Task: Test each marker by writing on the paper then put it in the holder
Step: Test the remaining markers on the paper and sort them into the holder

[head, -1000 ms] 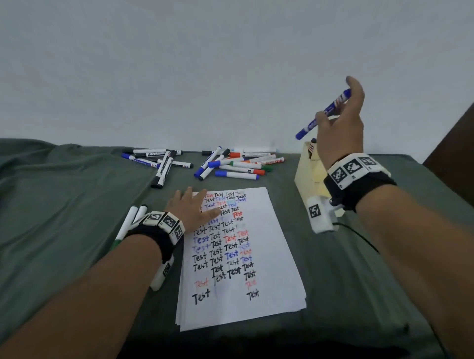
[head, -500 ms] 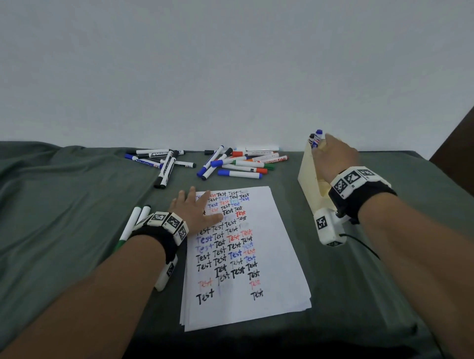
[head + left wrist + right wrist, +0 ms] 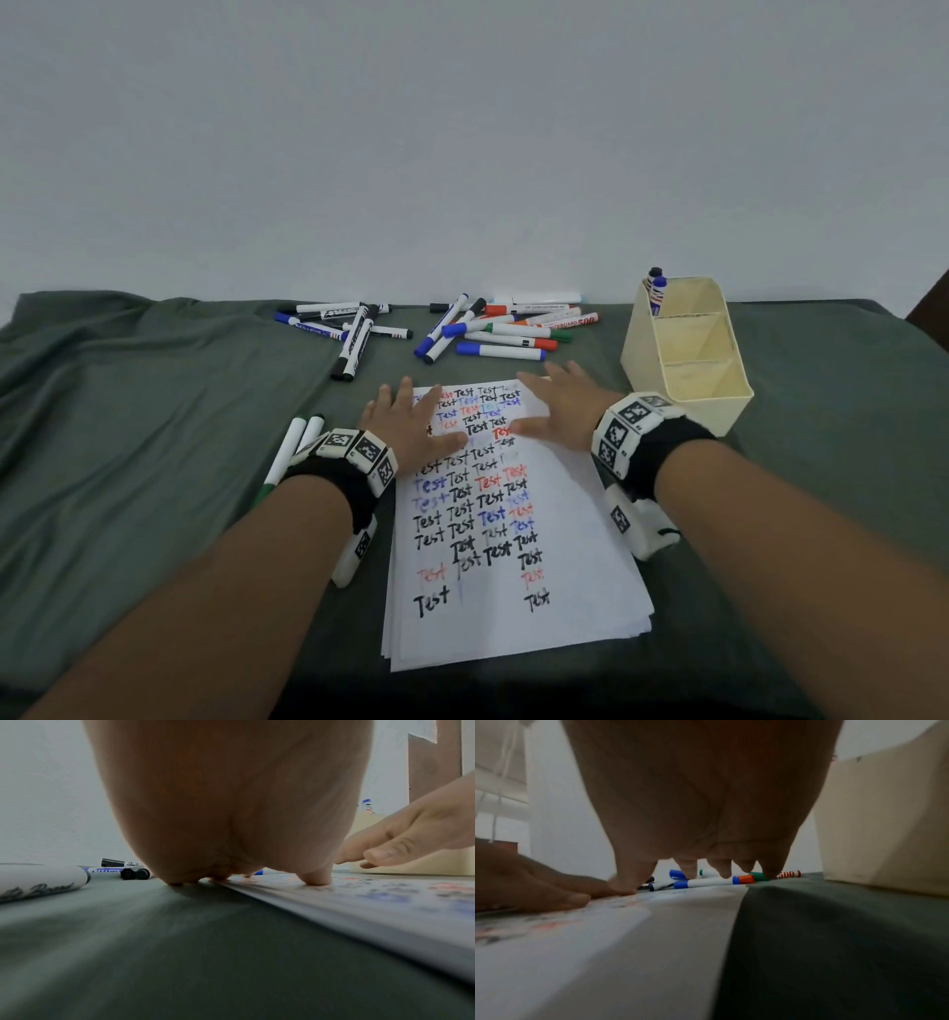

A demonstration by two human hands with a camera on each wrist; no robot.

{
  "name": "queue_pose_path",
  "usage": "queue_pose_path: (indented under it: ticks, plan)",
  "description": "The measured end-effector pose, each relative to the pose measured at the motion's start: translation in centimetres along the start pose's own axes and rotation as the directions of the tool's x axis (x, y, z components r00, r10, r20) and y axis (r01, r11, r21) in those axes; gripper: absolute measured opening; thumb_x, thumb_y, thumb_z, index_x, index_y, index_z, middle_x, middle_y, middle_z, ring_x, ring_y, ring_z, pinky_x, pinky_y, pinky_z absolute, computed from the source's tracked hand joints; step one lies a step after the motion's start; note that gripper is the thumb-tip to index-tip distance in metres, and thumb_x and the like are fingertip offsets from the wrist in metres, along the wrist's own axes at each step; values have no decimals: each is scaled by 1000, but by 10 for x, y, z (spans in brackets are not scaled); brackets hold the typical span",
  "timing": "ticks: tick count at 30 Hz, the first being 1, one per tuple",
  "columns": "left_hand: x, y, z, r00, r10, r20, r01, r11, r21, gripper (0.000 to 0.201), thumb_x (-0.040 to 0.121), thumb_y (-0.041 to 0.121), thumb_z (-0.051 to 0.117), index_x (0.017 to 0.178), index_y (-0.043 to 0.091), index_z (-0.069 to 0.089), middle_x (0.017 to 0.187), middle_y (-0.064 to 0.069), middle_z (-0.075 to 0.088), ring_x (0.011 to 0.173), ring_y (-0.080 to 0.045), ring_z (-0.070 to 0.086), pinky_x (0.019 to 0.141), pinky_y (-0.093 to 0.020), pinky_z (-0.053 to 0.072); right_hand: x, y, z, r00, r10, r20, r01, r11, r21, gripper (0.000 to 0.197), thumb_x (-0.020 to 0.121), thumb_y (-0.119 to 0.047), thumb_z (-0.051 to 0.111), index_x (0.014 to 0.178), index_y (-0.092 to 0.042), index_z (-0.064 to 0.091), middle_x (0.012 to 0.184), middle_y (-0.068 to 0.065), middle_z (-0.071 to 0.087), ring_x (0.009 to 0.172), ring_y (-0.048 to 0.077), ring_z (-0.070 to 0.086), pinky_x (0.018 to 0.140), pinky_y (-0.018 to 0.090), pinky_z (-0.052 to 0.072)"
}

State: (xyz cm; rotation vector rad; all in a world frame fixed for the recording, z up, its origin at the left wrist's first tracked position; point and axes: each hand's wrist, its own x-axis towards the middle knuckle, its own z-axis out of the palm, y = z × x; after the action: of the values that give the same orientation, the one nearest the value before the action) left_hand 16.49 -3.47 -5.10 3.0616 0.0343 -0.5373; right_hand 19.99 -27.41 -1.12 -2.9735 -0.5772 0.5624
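Left hand: the left hand (image 3: 411, 429) lies flat, fingers spread and straight, holding nothing; its thumb and inner fingers rest on the upper left part of the paper (image 3: 539, 591), while the outer fingers lie on the cloth (image 3: 154, 437) just past the sheet's left edge.
Right hand: the right hand (image 3: 562, 406) is spread and relaxed over the upper right part of the paper, holding nothing; its thumb points toward the left hand's thumb, the two near each other. From the left wrist view the right hand's fingertips (image 3: 370, 855) sit just above the sheet, and whether they touch it cannot be told.
Paper: a small stack of white sheets, the top one covered with "Test" written in black, blue and red, running from under both hands back toward the wrists.
Holder: the cream holder (image 3: 688, 395) stands just to the right of the right hand's fingers, three compartments open at the top.
Markers in holder: two markers (image 3: 657, 290), one with a blue cap and one dark, stand upright in the farthest compartment.
Loose markers: a mixed pile of markers (image 3: 506, 329) lies just beyond the fingertips of both hands; a second group with black caps (image 3: 354, 334) lies beyond and left of the left hand's fingers.
Green markers: two green-capped markers (image 3: 295, 447) lie side by side just left of the left wrist.
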Motion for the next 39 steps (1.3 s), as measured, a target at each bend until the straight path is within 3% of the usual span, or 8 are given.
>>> queue_pose_path:
  ticks: [6,13,19,23,27,30,36,39]
  plan:
    - [-1,0,-1,999,9,-33,-10,999,-33,97,85,83,37,160,32,2,168,-8,-4,154,-34,-1,123,-50,10,7,-4,16,1000,-3,28,4,999,-46,89,93,-77,39,163,-35,6,172,7,-5,157,34,-5,125,57,11]
    - [27,-6,-38,975,-2,-221,-1,1000,-11,82,83,83,39,143,26,40,139,-3,50,121,-25,54,96,-48,49,14,-3,19,999,13,44,-13,1000,-13,95,87,-83,43,163,-36,9,172,7,-5,157,34,1,125,58,13]
    - [70,10,-77,912,139,-387,-129,990,51,32,93,47,57,114,23,56,117,-4,59,101,-24,56,89,-38,49,16,-3,19,1000,29,9,-29,999,44,89,89,-81,44,160,-34,21,172,7,0,157,32,6,124,56,18]
    - [91,24,-84,908,163,-385,-112,982,152,38,96,41,58,127,20,54,117,-7,56,107,-27,56,88,-38,49,16,-3,17,999,31,25,-33,997,63,88,89,-81,44,160,-34,21,172,7,1,157,32,5,125,56,16]
    - [104,25,-84,925,131,-358,-35,965,261,24,99,31,53,116,15,59,105,-7,60,95,-26,60,74,-36,49,14,-3,16,999,30,32,-32,997,75,87,89,-80,43,160,-34,22,172,7,0,157,33,5,125,56,14]
    - [103,22,-81,908,121,-400,13,948,317,17,100,28,52,108,17,62,101,-6,64,94,-28,64,75,-37,51,14,-3,14,999,41,18,-43,995,91,87,89,-79,44,160,-34,22,172,5,1,157,32,7,123,55,17]
    - [82,-12,-79,899,1,-438,41,995,86,12,95,28,58,100,20,64,96,-3,62,87,-24,61,77,-38,54,13,-2,13,978,-43,-203,66,992,110,81,97,-66,46,161,-28,15,171,2,7,157,27,7,122,47,23]
    - [64,-23,-76,901,57,-430,-17,995,97,11,94,26,56,100,21,63,95,1,58,87,-23,57,77,-39,52,12,-1,13,943,-81,-323,116,989,89,78,99,-55,52,160,-27,12,170,1,4,155,26,7,122,43,23]
